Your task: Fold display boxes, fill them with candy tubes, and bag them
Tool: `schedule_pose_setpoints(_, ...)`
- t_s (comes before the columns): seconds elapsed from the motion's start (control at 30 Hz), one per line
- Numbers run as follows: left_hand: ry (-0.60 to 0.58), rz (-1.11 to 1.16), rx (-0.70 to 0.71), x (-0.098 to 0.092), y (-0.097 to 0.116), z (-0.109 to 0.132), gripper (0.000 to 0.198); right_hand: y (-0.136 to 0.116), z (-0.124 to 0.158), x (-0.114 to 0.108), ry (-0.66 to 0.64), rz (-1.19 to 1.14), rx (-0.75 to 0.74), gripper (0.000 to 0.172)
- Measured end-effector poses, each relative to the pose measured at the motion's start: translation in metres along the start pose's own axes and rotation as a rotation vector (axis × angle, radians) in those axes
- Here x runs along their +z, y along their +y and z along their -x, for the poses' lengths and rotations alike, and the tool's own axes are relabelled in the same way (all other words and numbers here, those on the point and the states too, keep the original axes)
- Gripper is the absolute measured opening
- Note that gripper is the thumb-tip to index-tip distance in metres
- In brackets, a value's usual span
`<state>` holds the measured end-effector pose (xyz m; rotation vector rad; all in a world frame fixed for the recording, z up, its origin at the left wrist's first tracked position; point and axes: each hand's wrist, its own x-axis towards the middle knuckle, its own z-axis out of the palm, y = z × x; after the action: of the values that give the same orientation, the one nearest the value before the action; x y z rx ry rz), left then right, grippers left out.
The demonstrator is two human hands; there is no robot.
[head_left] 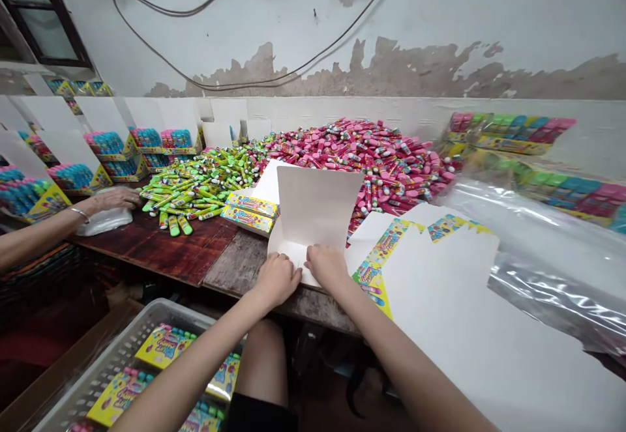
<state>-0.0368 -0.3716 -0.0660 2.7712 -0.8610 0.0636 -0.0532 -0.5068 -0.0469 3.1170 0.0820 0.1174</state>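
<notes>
A white cardboard display box [313, 214] stands half folded at the table's front edge, its back panel upright. My left hand [276, 279] and my right hand [327, 266] press side by side on the box's front flap, fingers curled down onto the card. Right of them lies a stack of flat white box blanks [440, 269] with colourful printed edges. Behind the box spread a heap of pink tubes [386, 158] and a heap of green tubes [195, 184].
Another person's hand [112, 199] rests on a white object at the left. Filled display boxes [112, 152] line the back left and the right wall. A clear plastic sheet [548, 249] lies at right. A grey crate [122, 360] of filled boxes sits below left.
</notes>
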Motion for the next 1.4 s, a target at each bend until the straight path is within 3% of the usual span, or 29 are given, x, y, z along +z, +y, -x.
schedule_pose_setpoints(0.2, -0.008, 0.009, 0.217, 0.002, -0.012, 0.011, 0.052, -0.007, 0.003, -0.003, -0.035, -0.006, -0.042, 0.021)
schedule_pose_setpoints(0.33, -0.018, 0.052, 0.302, -0.001, -0.025, 0.015, 0.052, -0.009, 0.031, -0.021, -0.037, -0.05, -0.167, 0.027)
schedule_pose_setpoints(0.43, 0.042, 0.056, 0.255, 0.002, -0.047, 0.014, 0.042, 0.003, 0.069, -0.03, 0.198, -0.147, -0.345, 0.037)
schedule_pose_setpoints(0.5, 0.08, 0.032, 0.199, 0.003, -0.066, 0.012, 0.04, 0.022, 0.096, -0.027, 0.411, -0.191, -0.372, 0.037)
schedule_pose_setpoints(0.63, 0.067, -0.031, 0.135, 0.001, -0.099, 0.002, 0.045, 0.088, 0.143, -0.011, 0.658, -0.093, -0.089, 0.029)
schedule_pose_setpoints(0.77, 0.125, -0.043, 0.166, -0.003, -0.105, -0.007, 0.06, 0.17, 0.191, -0.01, 0.79, 0.065, 0.416, 0.033)
schedule_pose_setpoints(0.8, 0.173, -0.044, 0.198, -0.003, -0.1, -0.008, 0.063, 0.19, 0.203, -0.013, 0.77, 0.12, 0.605, 0.034)
schedule_pose_setpoints(0.87, 0.299, -0.036, 0.277, -0.005, -0.081, -0.008, 0.064, 0.226, 0.226, -0.019, 0.588, 0.158, 0.957, 0.035)
schedule_pose_setpoints(0.93, 0.409, 0.004, 0.367, -0.007, -0.051, -0.005, 0.059, 0.256, 0.242, -0.024, 0.337, 0.044, 1.094, 0.033)
schedule_pose_setpoints(1.0, 0.439, 0.063, 0.476, -0.005, -0.015, 0.0, 0.053, 0.277, 0.249, -0.026, 0.213, -0.099, 1.026, 0.028)
schedule_pose_setpoints(1.1, 0.342, 0.122, 0.645, 0.006, 0.041, 0.009, 0.052, 0.29, 0.246, -0.029, 0.258, -0.13, 0.897, 0.026)
schedule_pose_setpoints(1.2, 0.186, 0.158, 0.77, 0.027, 0.087, 0.017, 0.055, 0.286, 0.236, -0.032, 0.323, -0.104, 0.832, 0.024)
schedule_pose_setpoints(1.3, 0.043, 0.162, 0.858, 0.049, 0.118, 0.023, 0.064, 0.278, 0.228, -0.032, 0.324, -0.094, 0.774, 0.023)
schedule_pose_setpoints(1.4, -0.054, 0.12, 0.901, 0.065, 0.137, 0.026, 0.082, 0.276, 0.223, -0.028, 0.215, 0.003, 0.619, 0.022)
